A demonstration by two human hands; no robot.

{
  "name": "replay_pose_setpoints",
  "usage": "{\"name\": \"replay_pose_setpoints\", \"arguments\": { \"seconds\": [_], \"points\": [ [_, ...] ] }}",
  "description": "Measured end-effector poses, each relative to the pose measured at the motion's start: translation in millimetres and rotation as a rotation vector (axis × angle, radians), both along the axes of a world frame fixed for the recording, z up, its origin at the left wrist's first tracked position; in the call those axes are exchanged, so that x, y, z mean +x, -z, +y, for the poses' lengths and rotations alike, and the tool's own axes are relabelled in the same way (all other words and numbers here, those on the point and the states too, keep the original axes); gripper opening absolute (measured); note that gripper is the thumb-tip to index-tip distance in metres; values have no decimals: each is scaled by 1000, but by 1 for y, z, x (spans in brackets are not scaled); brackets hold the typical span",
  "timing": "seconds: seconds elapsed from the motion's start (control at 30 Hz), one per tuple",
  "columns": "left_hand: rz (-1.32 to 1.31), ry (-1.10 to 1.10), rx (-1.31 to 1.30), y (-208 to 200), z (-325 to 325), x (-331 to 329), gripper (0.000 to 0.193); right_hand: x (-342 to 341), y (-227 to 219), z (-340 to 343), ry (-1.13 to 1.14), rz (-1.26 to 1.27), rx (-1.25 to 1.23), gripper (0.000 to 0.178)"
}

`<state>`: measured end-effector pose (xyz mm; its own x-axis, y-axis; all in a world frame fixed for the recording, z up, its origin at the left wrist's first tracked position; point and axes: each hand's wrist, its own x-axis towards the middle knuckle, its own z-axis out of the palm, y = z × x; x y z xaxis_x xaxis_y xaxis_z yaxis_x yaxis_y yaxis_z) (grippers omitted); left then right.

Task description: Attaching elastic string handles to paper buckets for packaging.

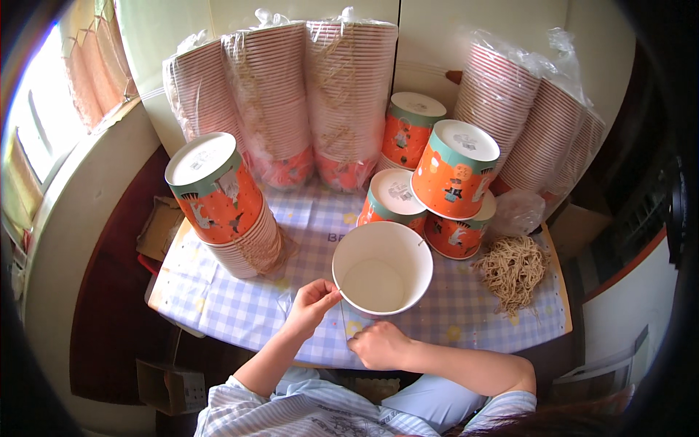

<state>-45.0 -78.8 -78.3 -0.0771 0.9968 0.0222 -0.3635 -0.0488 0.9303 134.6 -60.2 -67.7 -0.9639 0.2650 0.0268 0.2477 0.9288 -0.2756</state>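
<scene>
Pinched in your left hand [313,306]: the near-left rim of a white-lined bucket [382,273].
Your right hand [380,346], curled closed, grips a thin strand [345,319] running between both hands; the bucket sits mouth up on the checked tablecloth [240,309], left of tangled cords [513,271].

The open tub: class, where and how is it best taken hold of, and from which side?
The open tub is probably best pinched at its right rim, coming from the near right. Its mouth faces up, so the thin wall can be gripped inside and out; upside-down tubs stand behind it, and the left hand is at the left rim.
</scene>
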Motion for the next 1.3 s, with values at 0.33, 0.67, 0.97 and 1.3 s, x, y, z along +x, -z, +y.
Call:
{"name": "replay_pose_setpoints", "arguments": {
  "seconds": [0.33, 0.67, 0.97, 1.3],
  "points": [
    [1184, -384, 585, -36, 10, -29, 32, 11, -31, -8, -70, 99, 49, 23],
    [1630, 18, 666, -72, 7, -43, 23, 29, -50, -21, -186, 200, -13, 26],
    [1147, 268, 652, -107, -16, -51, 21, 55, -105, -15, -185, 477, 89, 73],
    [759, 282, 598, -119, -19, -109, 28, 40, -168, 5, -238, 298, 428, 93]
  ]
}}
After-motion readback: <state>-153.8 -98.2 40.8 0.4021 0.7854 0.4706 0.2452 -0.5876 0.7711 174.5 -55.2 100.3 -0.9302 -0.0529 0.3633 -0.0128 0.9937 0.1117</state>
